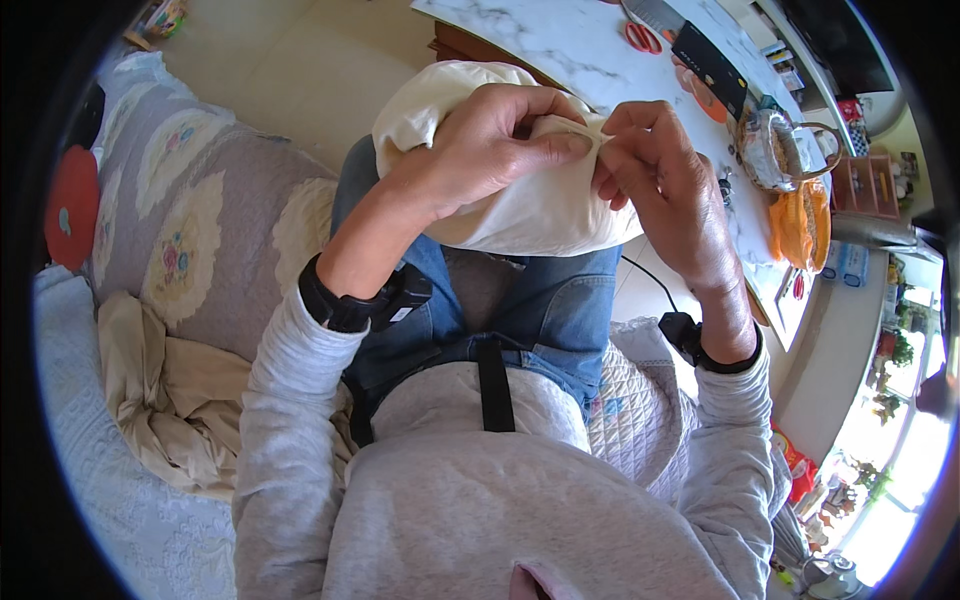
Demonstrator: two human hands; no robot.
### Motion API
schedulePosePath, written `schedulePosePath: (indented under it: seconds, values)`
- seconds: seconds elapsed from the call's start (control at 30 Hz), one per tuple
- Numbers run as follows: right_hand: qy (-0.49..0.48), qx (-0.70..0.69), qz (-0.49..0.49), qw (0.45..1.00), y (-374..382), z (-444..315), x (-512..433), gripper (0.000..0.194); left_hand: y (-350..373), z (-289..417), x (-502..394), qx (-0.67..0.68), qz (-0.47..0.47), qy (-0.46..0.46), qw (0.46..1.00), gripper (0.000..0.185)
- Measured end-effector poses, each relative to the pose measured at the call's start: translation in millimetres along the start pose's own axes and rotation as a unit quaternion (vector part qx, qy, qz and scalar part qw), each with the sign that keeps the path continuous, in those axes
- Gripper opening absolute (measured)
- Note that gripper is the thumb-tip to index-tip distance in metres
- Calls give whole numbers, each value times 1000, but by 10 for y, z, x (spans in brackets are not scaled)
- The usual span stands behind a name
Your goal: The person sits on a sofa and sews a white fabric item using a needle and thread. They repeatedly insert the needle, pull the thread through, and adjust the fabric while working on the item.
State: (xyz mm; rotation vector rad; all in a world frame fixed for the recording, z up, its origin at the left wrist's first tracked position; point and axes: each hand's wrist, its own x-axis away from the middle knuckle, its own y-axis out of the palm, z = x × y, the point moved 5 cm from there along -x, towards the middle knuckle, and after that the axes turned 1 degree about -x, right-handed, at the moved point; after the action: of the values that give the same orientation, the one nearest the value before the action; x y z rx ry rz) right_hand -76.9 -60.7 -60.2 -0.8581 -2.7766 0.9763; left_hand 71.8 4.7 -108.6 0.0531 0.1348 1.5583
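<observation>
A bundle of cream cloth lies across my knees, over blue jeans. My left hand grips a folded edge of it between thumb and fingers, the thumb lying on top. Close by on the right, my right hand has its fingertips pinched together at that same fold, with the other fingers curled. Whether a small thing such as a needle sits between those fingertips is too fine to make out. Each wrist wears a black strapped device.
Ahead stands a marble-patterned table with red-handled scissors, a black box, a handled basket and an orange bag. To my left are a floral sofa cover and crumpled beige cloth. A cable hangs near my right wrist.
</observation>
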Motion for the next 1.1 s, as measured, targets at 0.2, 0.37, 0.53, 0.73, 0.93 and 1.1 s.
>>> schedulePosePath:
  seconds: [0.2,0.37,0.53,0.73,0.93,1.1]
  values:
    - [-142,204,-39,968,25,-256,-111,26,-20,16,-26,-32,-3,16,999,24]
    - [-239,284,41,928,-92,-548,-220,16,-90,99,-27,22,-10,32,999,21]
    - [-285,164,138,934,-367,-675,-122,14,-169,61,-86,-135,21,-28,990,25]
    - [-78,-195,20,977,-151,-511,-148,16,-202,139,-30,-49,18,7,999,24]
    - [76,-144,2,987,29,-211,50,9,-327,109,-8,-72,-25,44,996,22]
    - [-73,31,134,988,26,-169,138,7,-318,187,11,-114,-1,35,993,18]
